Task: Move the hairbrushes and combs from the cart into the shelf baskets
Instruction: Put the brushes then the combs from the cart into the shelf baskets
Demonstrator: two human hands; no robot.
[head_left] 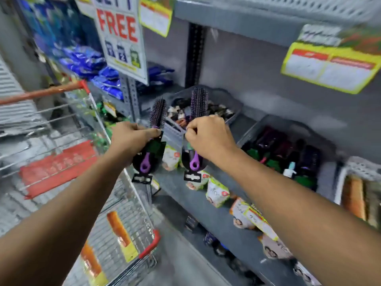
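My left hand (132, 139) grips a purple-and-black round hairbrush (157, 115) by its middle, bristles up, its black hang card dangling below. My right hand (208, 137) holds a matching second hairbrush (199, 102) the same way. Both brushes hang in the air in front of the grey shelf, just before a grey basket (231, 100) full of small dark hair items. To the right, another grey basket (257, 124) holds several dark brushes with green cards. The wire cart (127, 213) with red trim stands at the lower left; orange-and-yellow packs lie in it.
Small printed packets (216, 190) lie along the grey shelf's front edge. A white basket (348, 168) with orange items sits at the far right. A "FREE" sign (119, 36) and yellow price tags (329, 67) hang above. Blue packages (86, 60) fill the shelf at the left.
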